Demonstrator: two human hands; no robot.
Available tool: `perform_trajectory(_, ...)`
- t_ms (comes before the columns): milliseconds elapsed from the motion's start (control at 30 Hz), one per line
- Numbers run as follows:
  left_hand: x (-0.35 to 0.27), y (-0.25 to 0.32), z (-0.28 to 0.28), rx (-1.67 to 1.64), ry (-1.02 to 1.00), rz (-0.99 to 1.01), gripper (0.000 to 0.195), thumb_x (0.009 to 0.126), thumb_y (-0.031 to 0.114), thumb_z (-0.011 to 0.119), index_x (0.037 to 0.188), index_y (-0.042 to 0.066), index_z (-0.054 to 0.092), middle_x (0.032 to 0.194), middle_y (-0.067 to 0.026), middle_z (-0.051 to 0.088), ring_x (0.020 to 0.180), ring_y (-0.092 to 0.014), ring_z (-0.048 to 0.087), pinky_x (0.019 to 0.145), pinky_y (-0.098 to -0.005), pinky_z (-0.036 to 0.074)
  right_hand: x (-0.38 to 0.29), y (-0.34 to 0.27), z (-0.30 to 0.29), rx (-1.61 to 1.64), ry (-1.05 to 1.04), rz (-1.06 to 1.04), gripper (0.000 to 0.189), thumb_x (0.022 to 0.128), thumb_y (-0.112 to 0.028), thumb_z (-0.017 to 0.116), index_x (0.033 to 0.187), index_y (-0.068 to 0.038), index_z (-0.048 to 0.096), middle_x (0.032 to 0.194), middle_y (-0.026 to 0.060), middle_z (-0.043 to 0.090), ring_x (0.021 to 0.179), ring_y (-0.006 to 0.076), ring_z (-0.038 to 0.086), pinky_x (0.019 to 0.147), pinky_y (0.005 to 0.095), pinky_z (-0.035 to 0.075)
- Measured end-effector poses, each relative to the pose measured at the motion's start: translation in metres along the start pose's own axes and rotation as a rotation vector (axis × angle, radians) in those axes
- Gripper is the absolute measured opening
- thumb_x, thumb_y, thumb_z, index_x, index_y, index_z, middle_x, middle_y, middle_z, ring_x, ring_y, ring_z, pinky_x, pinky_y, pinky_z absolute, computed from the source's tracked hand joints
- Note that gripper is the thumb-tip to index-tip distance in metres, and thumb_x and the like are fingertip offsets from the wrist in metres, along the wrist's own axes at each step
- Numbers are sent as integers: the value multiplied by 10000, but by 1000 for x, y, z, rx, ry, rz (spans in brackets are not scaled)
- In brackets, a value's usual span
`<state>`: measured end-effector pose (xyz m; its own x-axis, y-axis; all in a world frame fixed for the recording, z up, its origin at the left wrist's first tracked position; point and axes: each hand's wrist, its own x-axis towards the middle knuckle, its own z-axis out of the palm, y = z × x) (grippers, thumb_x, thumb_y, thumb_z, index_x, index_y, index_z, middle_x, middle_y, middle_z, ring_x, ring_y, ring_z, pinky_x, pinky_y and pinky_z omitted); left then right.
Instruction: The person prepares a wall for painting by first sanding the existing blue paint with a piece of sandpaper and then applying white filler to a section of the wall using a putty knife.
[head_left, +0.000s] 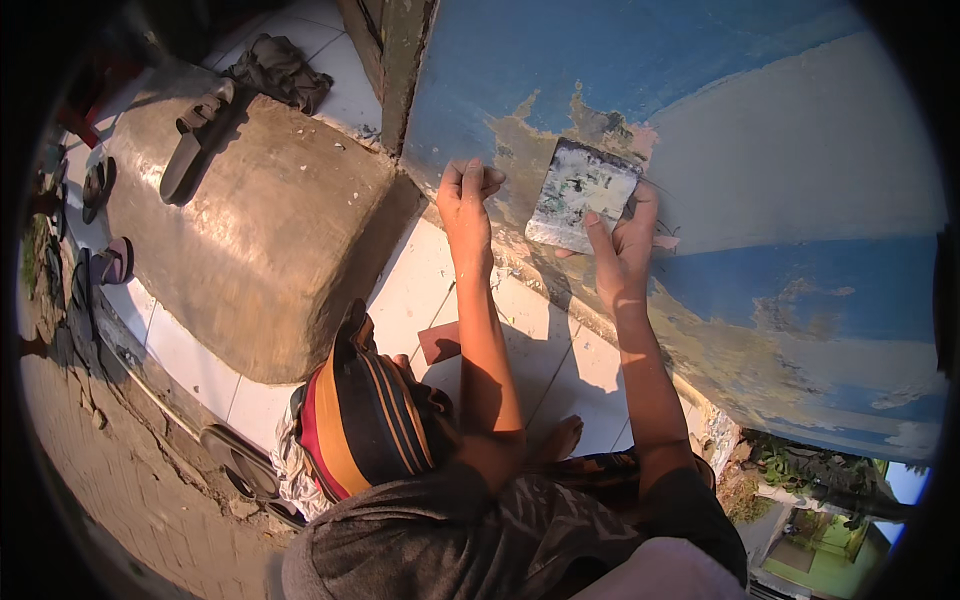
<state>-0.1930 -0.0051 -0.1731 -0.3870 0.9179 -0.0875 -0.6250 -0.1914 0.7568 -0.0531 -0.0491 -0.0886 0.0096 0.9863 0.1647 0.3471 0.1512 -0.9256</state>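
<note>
My right hand (626, 244) grips a worn, roughly square flat piece (585, 195) by its lower right edge, thumb on top. Its face is whitish with dark and green smears; it may be used sandpaper, though the material is not certain. Behind it rises a blue and grey painted wall (720, 165) with peeled patches. To the left, my left hand (469, 184) is raised near the wall, its thumb against the curled fingers; whether something small is pinched there cannot be told. A reddish-brown sheet (440, 343), seemingly sandpaper, lies on the white floor tiles (412, 285) below my left forearm.
A smooth concrete block (247, 225) stands at left, with a dark sandal (193, 150) on it. A crumpled dark cloth (281, 71) lies behind the block. More sandals (112, 262) rest along the tiled edge. A wooden post (405, 75) meets the wall. Paint flakes dot the tiles.
</note>
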Motion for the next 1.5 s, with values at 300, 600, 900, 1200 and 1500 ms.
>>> perform_trajectory(300, 17, -1, -60, 53, 155, -97, 197, 935, 246, 520, 892, 53, 528, 810, -74, 611, 780, -141, 591, 723, -264, 465, -28, 31, 66, 328, 67, 179, 460, 899, -101, 565, 1282, -82, 311, 1027, 69, 572, 743, 99, 575, 420, 227, 442)
perform_trajectory(600, 14, -24, -80, 92, 197, -209, 224, 936, 281, 531, 933, 58, 553, 830, -63, 629, 781, -123, 598, 699, -245, 455, -34, 31, 79, 264, -1, 268, 433, 898, -121, 585, 1223, -34, 312, 1014, 109, 579, 771, 96, 571, 446, 225, 470)
perform_trajectory(900, 13, 14, -95, 163, 162, -142, 299, 913, 319, 553, 980, 32, 604, 854, -47, 619, 834, -120, 586, 768, -257, 454, -26, 36, 97, 388, -9, 159, 417, 936, -161, 533, 1227, 5, 286, 1120, 139, 482, 914, 156, 544, 604, 282, 507)
perform_trajectory(1200, 1, 33, -44, 223, -144, -68, 319, 878, 291, 628, 1000, -4, 632, 914, -83, 649, 873, -130, 587, 792, -259, 440, -11, 40, 94, 285, 129, -20, 371, 939, -150, 529, 1183, 32, 317, 1112, 135, 462, 1029, 182, 447, 911, 313, 352)
perform_trajectory(1500, -13, 16, 8, 182, -57, -5, 251, 814, 195, 691, 848, -46, 631, 653, -49, 595, 601, -70, 497, 535, -232, 394, -7, 33, 82, -8, 230, -139, 382, 914, -127, 550, 1189, 29, 335, 1107, 144, 468, 1033, 213, 469, 913, 351, 370)
